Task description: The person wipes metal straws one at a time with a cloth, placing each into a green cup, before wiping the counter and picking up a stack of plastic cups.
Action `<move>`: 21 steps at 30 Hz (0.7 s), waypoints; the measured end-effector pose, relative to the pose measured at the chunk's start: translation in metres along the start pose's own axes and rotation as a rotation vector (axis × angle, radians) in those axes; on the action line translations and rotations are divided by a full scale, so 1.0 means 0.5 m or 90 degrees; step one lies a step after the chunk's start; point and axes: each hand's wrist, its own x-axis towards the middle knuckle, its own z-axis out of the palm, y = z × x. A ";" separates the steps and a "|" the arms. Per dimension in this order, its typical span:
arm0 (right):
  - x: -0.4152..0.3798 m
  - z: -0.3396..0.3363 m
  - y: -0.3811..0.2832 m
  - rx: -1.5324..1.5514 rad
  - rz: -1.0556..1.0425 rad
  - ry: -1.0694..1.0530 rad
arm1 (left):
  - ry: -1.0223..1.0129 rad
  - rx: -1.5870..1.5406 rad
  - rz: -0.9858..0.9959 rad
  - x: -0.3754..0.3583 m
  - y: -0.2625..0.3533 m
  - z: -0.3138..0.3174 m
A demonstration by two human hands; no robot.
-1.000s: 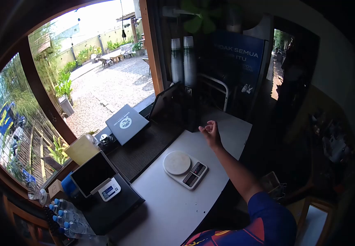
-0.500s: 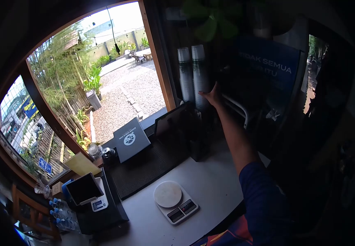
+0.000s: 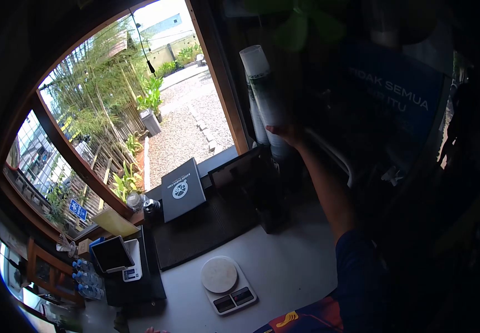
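My right hand (image 3: 285,135) reaches out to a tall stack of clear plastic cups (image 3: 266,100) beside the window frame. The thumb lies across the stack's near side and the fingers go round behind, mostly lost in shadow. This stack leans to the left, its top cup mouth tilted, and it partly covers a second cup stack (image 3: 256,119). Only a sliver of my left hand (image 3: 155,331) shows at the bottom edge, too little to tell how its fingers are. A white kitchen scale (image 3: 219,274) with a round plate sits on the counter.
Beside the cups stands a dark tablet or screen (image 3: 237,166). A black menu folder (image 3: 183,190) lies on the dark ribbed mat (image 3: 195,236). At left are a small tablet on a stand (image 3: 112,255) and several water bottles (image 3: 88,280). A blue sign (image 3: 390,94) hangs at right.
My right hand has closed round the nearer cup stack, which has tipped to the left. My left hand's edge has come into view at the bottom. The camera view has shifted.
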 end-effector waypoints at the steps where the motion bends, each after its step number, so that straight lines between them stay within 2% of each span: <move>1: 0.015 -0.003 -0.003 0.047 0.018 -0.021 | -0.006 -0.081 0.005 0.050 0.067 0.023; 2: 0.029 -0.005 -0.008 0.094 0.037 -0.043 | -0.029 -0.097 0.058 0.102 0.131 0.036; 5: 0.061 -0.021 -0.035 0.054 0.049 -0.059 | -0.087 -0.348 -0.041 0.175 0.253 0.128; 6: 0.069 -0.028 -0.050 0.055 0.042 -0.047 | -0.088 -0.428 0.020 0.219 0.309 0.149; 10: 0.094 -0.062 -0.135 0.093 0.047 -0.033 | -0.053 -0.686 0.108 0.391 0.514 0.199; 12: 0.107 -0.083 -0.190 0.095 0.025 -0.021 | -0.009 -0.755 0.158 0.471 0.575 0.233; 14: 0.109 -0.096 -0.251 0.064 -0.032 0.003 | 0.001 -0.867 0.113 0.571 0.685 0.220; 18: 0.135 -0.074 -0.333 0.079 -0.041 0.019 | -0.201 -0.998 0.108 0.725 0.838 0.293; 21: 0.167 -0.061 -0.368 0.088 -0.073 0.016 | -0.203 -0.953 0.150 0.815 0.917 0.339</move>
